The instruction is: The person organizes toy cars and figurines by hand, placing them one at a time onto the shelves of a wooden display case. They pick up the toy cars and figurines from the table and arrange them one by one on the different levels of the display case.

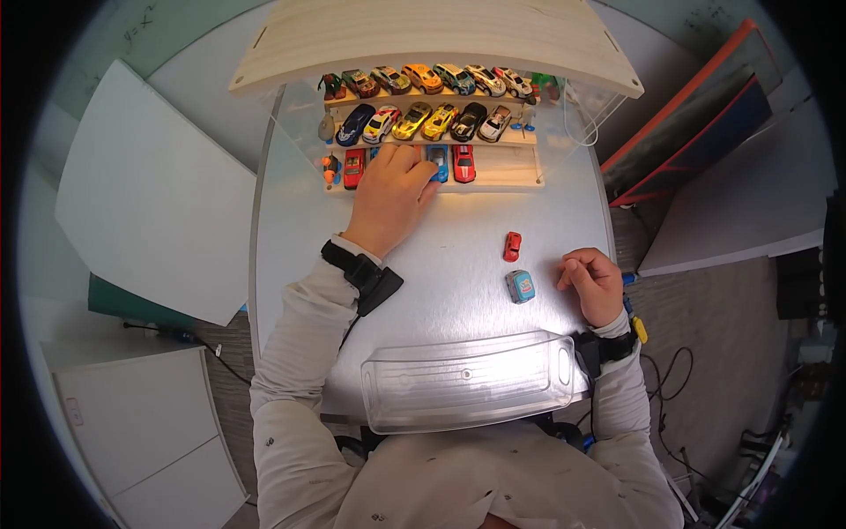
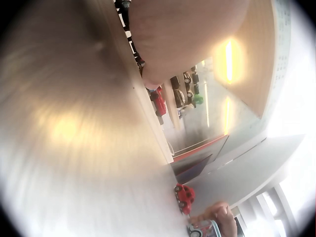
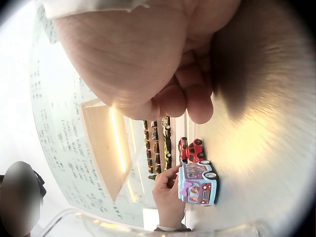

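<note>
My left hand [image 1: 397, 189] reaches over the lowest tier of a wooden display rack, fingers down among the toy cars. Its thumb lies right by the front of a blue toy car [image 1: 438, 164]. I cannot tell whether the fingers, hidden here, grip a car. Left of this hand stands a red toy car [image 1: 354, 167]; a red, white-striped car [image 1: 463, 164] is to its right. My right hand [image 1: 593, 284] is idle at the table's right side, fingers loosely curled. Near it are a small red car [image 1: 513, 247] and a light-blue toy bus [image 3: 198, 183].
Toy cars fill the two upper tiers [image 1: 426, 122] in rows, under a wooden top [image 1: 432, 40] with clear side walls. A small orange figure [image 1: 330, 169] stands at the lowest tier's left end. A clear plastic bin [image 1: 467, 414] sits at the table's near edge.
</note>
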`<state>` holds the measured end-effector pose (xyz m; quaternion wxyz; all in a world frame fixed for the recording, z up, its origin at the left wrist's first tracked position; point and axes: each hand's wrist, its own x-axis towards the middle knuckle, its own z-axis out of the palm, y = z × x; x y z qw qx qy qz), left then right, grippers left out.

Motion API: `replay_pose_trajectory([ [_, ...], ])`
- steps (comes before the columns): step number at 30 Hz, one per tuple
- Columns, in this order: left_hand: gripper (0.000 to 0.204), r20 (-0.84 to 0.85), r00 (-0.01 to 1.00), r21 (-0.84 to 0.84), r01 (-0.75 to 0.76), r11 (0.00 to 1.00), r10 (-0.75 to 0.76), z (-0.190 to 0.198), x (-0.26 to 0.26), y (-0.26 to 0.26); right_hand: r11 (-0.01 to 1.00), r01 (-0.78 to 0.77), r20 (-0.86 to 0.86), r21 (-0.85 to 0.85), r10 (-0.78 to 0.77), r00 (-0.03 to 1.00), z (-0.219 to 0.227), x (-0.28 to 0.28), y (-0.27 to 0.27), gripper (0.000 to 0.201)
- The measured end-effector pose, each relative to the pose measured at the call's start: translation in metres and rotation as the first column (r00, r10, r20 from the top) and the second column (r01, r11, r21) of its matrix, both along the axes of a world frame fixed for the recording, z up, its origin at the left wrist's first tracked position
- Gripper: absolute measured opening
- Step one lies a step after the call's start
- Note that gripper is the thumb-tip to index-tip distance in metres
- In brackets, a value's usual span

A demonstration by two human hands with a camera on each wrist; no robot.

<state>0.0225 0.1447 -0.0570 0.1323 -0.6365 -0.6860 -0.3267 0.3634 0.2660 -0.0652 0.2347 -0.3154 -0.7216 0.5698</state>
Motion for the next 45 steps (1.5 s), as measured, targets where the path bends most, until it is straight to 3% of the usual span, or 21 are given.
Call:
replay_pose_trajectory([
  [40,0.031,0.106,0.994,-0.032,0.009,0.999,-0.005,-0.004,-0.001,-0.004,1.0,0.018,-0.009,-0.022,-0.018,1.0,0.004,-0.004,-0.004,0.012],
  [45,0.031,0.156,0.987,0.003,0.026,1.0,-0.026,-0.001,-0.001,-0.01,0.997,-0.063,0.05,0.036,0.061,0.997,0.003,-0.001,0.002,0.019],
])
